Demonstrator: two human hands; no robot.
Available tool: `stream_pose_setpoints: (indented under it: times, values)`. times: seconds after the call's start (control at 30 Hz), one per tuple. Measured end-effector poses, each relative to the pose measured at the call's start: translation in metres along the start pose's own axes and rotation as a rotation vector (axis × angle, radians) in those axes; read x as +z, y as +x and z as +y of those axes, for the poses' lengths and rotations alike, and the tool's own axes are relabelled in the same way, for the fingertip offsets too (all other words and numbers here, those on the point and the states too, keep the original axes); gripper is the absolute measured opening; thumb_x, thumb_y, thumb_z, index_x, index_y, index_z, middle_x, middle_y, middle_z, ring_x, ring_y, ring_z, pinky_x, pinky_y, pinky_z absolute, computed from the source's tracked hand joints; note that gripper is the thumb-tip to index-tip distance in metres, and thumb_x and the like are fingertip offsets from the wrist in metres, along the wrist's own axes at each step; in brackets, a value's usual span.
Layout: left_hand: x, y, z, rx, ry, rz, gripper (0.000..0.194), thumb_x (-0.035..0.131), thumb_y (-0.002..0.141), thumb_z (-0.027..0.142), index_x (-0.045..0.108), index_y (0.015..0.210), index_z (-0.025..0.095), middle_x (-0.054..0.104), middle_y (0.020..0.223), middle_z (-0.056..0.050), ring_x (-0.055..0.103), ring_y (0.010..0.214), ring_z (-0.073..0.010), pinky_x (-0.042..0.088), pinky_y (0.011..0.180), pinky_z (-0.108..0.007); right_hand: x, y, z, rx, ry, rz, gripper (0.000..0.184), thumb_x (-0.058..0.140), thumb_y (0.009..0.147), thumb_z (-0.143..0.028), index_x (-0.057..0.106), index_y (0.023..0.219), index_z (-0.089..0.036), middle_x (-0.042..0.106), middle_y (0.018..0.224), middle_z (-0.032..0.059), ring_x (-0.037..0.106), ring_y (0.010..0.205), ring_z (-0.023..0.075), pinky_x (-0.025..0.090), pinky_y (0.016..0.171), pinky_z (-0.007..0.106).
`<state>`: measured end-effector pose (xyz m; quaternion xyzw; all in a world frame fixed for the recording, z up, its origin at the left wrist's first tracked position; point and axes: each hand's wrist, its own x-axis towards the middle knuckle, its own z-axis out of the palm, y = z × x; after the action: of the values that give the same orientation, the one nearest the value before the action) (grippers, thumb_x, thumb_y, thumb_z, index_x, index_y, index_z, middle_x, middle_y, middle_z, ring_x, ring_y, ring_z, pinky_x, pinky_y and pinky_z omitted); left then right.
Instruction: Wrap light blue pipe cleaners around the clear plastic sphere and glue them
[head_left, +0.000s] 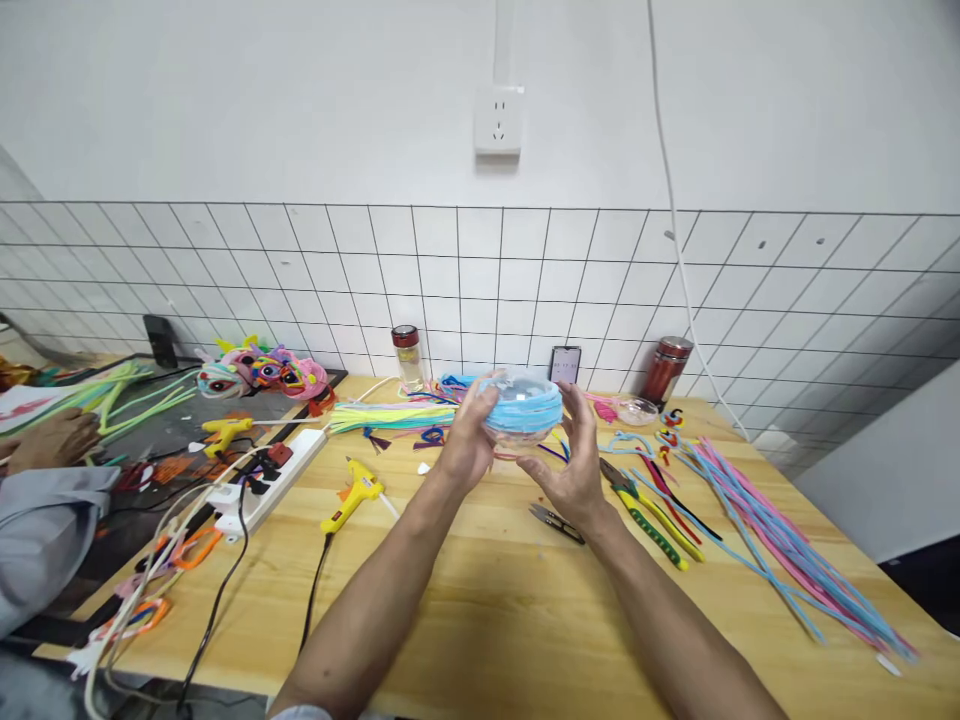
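Observation:
Both my hands hold a clear plastic dome (pixel 523 408) wound round with light blue pipe cleaner, lifted above the wooden table (pixel 480 610). My left hand (pixel 469 437) grips its left side, thumb on top. My right hand (pixel 574 455) cups the right side and underside, fingers curled round it. A yellow glue gun (pixel 352 495) lies on the table left of my left forearm. Small snips (pixel 556 521) lie just under my right wrist.
Blue and pink pipe cleaners (pixel 772 540) fan out at right, with yellow-green pliers (pixel 649 515) nearby. A white power strip (pixel 262 485) with cables sits at left. Another person's hand (pixel 52 440) and grey sleeve are at far left. Colourful craft masks (pixel 262 372), two flasks and a phone stand by the tiled wall.

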<state>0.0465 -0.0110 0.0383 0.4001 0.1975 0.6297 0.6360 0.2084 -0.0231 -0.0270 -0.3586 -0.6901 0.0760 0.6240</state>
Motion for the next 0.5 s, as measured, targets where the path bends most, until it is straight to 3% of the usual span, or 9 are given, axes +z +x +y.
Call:
stream_pose_setpoints:
  times: [0.1, 0.2, 0.37, 0.5]
  values:
    - [0.0047, -0.0002, 0.0001, -0.142, -0.132, -0.079, 0.067, 0.095, 0.07, 0.063, 0.076, 0.113, 0.016, 0.083, 0.122, -0.015, 0.073, 0.133, -0.0404, 0.059, 0.115, -0.053, 0.0012, 0.0003, -0.0034, -0.024, 0.002, -0.01, 0.115, 0.081, 0.09, -0.073, 0.024, 0.176, -0.022, 0.04, 0.176, 0.026, 0.046, 0.163, 0.0409, 0.048, 0.128, 0.062]
    - [0.0065, -0.0017, -0.0032, -0.224, -0.158, -0.126, 0.066, 0.092, 0.072, 0.064, 0.078, 0.115, 0.016, 0.084, 0.124, -0.015, 0.072, 0.135, -0.0425, 0.059, 0.115, -0.058, 0.0033, -0.0017, -0.0046, -0.009, 0.015, -0.021, 0.122, 0.084, 0.088, -0.072, 0.02, 0.177, -0.018, 0.047, 0.171, 0.028, 0.054, 0.157, 0.0412, 0.053, 0.124, 0.059]
    - [0.0026, 0.0013, -0.007, -0.154, -0.058, -0.085, 0.07, 0.088, 0.076, 0.07, 0.074, 0.12, 0.018, 0.08, 0.134, -0.015, 0.069, 0.14, -0.041, 0.061, 0.112, -0.055, 0.0028, -0.0007, -0.0047, 0.002, -0.07, 0.037, 0.121, 0.086, 0.088, -0.067, 0.021, 0.176, -0.017, 0.054, 0.163, 0.0286, 0.061, 0.149, 0.0414, 0.056, 0.12, 0.061]
    - [0.0038, -0.0029, -0.0089, -0.055, 0.054, -0.026, 0.079, 0.088, 0.077, 0.073, 0.065, 0.135, 0.024, 0.075, 0.14, -0.011, 0.07, 0.139, -0.0359, 0.062, 0.108, -0.05, 0.0014, 0.0052, -0.0046, -0.157, -0.255, 0.136, 0.112, 0.087, 0.091, -0.058, 0.024, 0.175, -0.021, 0.053, 0.163, 0.0272, 0.057, 0.152, 0.0423, 0.056, 0.12, 0.065]
